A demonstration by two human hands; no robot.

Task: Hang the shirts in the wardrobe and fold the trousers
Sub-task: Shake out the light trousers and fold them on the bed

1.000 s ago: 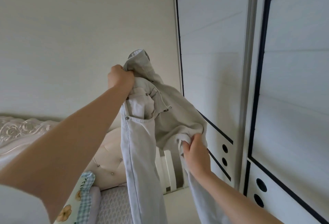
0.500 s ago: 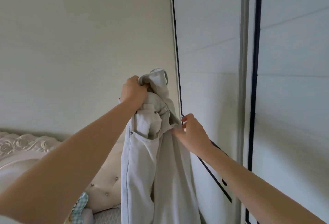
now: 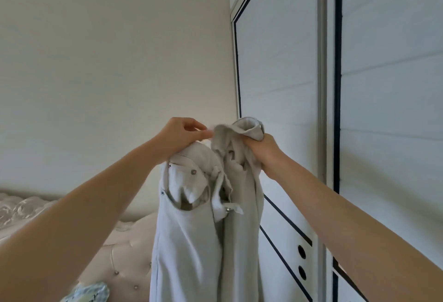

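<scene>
Trousers (image 3: 191,241): pale, held up
Left hand (image 3: 182,135): pinches cloth
Right hand (image 3: 261,150): grips bunched cloth
Room: wardrobe (image 3: 275,85) right, headboard (image 3: 124,265) below

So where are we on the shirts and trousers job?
Done: nothing visibly finished; the wardrobe doors are shut. In hand: the left hand and right hand hold pale trousers up by the waistband, legs hanging unfolded. Left: folding them; no shirts are in view, so their status can't be judged.
</scene>
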